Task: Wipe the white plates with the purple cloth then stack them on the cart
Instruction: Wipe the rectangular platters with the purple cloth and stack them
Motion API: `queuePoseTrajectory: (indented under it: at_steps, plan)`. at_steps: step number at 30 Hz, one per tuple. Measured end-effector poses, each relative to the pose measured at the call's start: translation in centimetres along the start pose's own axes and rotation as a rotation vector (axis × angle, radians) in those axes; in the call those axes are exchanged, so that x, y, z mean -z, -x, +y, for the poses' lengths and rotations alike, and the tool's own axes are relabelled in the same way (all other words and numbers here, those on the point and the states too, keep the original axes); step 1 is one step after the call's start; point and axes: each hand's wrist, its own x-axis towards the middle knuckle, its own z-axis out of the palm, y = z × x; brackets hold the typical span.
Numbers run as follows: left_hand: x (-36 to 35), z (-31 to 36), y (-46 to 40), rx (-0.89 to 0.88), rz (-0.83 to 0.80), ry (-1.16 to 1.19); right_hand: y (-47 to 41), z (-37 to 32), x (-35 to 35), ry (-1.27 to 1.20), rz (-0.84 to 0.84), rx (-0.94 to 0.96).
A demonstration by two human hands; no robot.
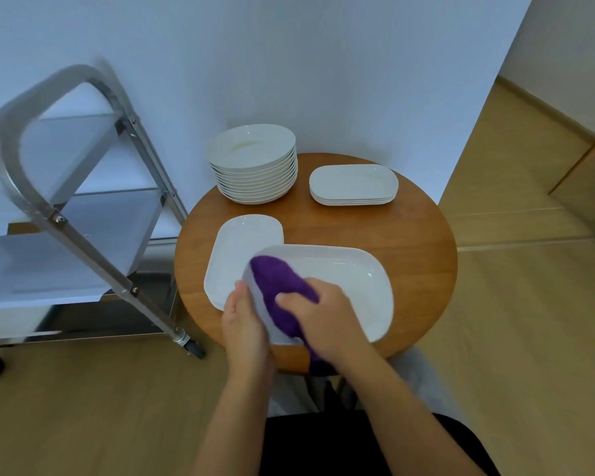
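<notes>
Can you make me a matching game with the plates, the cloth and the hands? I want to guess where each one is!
Things:
1. purple cloth
2. round plate stack
3. left hand
4. oval plate stack

Places:
A. back left of the round table
B. gripping the near edge of the lifted plate
C. under the right hand, on the lifted plate
D. back right of the table

Pairs: 1-C, 2-A, 3-B, 4-D
</notes>
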Motion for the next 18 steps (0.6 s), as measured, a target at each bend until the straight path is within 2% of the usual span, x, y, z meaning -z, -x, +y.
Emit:
queuePoseTrajectory:
  at_steps: [2, 5, 10, 15, 18]
  plan:
    - [1.0, 1.3, -1.3, -0.012, 0.063, 0.01, -0.1, -0.6, 2.1, -0.341, 0.029, -0.109]
    - [2.4, 2.6, -3.2, -0.06, 0.179, -0.013, -0.3, 0.0, 5.0, -0.572, 0.2, -0.188]
    - [2.9, 3.0, -5.3, -0.07, 0.281, 0.067, -0.8, 2.2, 7.6, -0.739, 0.391, -0.304]
    - [2.0, 1.7, -5.4, -0.01, 0.332, 0.187, -0.4, 4.0, 7.8, -0.748, 0.409, -0.365]
    - [1.7, 0.7, -5.4, 0.025, 0.346, 0.141, -0.3, 4.5, 7.6, -0.744, 0.395, -0.37]
